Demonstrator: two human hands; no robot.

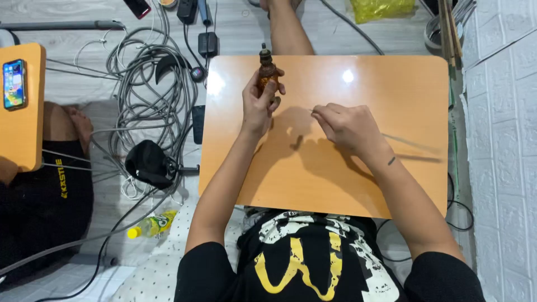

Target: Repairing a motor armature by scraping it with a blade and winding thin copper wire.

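Note:
My left hand grips a small amber bottle with a dark cap, holding it upright above the far left part of the orange table. My right hand hovers near the middle of the table with its fingers pinched on a thin pale stick whose tip pokes out to the left. The two hands are a short gap apart.
Grey cables lie tangled on the floor to the left with a black cap and a yellow-capped bottle. Another person's leg sits beside a second orange table carrying a phone. A white wall runs along the right.

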